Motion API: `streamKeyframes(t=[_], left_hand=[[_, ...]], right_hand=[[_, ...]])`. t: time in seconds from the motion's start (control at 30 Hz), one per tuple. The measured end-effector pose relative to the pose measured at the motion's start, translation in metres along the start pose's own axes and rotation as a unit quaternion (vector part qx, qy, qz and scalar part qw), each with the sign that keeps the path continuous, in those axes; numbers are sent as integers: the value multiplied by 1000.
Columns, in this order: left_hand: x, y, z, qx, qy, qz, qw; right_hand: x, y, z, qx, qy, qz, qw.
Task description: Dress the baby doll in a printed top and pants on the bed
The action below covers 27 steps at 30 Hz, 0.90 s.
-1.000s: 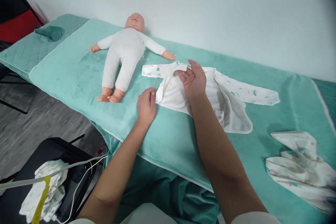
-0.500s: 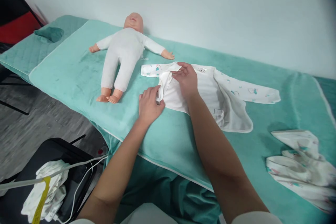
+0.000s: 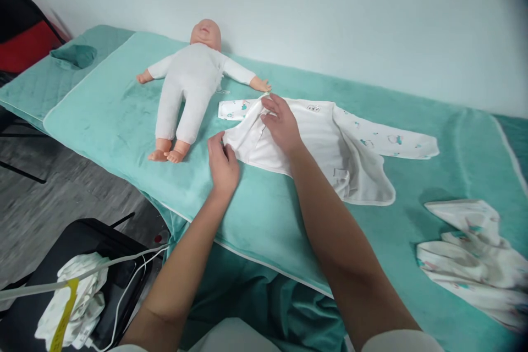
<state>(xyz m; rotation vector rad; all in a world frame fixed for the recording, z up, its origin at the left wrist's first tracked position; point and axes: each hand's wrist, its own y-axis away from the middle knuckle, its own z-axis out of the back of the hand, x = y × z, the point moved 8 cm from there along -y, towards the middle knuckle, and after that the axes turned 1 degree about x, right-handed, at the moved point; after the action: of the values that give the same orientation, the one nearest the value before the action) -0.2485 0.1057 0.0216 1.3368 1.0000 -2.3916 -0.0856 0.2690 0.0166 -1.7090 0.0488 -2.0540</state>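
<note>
Head view: both bare hands work on a white baby garment (image 3: pixel 325 135) spread flat on the teal blanket (image 3: pixel 107 115), just right of the doll (image 3: pixel 187 85). The left hand (image 3: pixel 223 164) pinches the garment's near left corner between thumb and fingers. The right hand (image 3: pixel 281 125) rests on the cloth just below the neckline, fingers curled over a raised fold and apparently nipping it, though the fingertips are partly hidden. 1 printed sleeve reaches left toward the doll's hand, the other lies stretched out to the right. A second printed garment (image 3: pixel 470 261) lies crumpled at the far right, well apart. A black chair (image 3: pixel 103 242) at lower left carries a bundled white cloth (image 3: pixel 80 300).
</note>
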Motion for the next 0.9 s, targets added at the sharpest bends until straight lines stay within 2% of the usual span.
streamKeyframes(t=[0.1,0.2,0.27,0.33,0.47,0.67,0.77,0.9], left_hand=[[-9,1,5,-15,-37,-38,999],[-23,5,9,-26,-82,-102,991],[-33,9,6,-13,-90,-159,983],[-38,12,0,23,-84,-203,975],[-35,13,-15,92,-101,-199,971],[-34,12,-22,114,-185,-187,958],[-35,13,-23,114,-193,-193,955],[-32,12,-23,122,-185,-179,959]], right_hand=[[3,1,0,-10,38,17,999],[6,3,14,-77,108,41,990],[6,3,22,-110,171,44,978],[6,3,24,-113,235,43,964],[5,1,9,-41,352,31,934],[-3,-2,-10,56,453,-64,888],[-8,-11,-8,85,448,-67,887],[-17,-28,-1,93,413,-33,906]])
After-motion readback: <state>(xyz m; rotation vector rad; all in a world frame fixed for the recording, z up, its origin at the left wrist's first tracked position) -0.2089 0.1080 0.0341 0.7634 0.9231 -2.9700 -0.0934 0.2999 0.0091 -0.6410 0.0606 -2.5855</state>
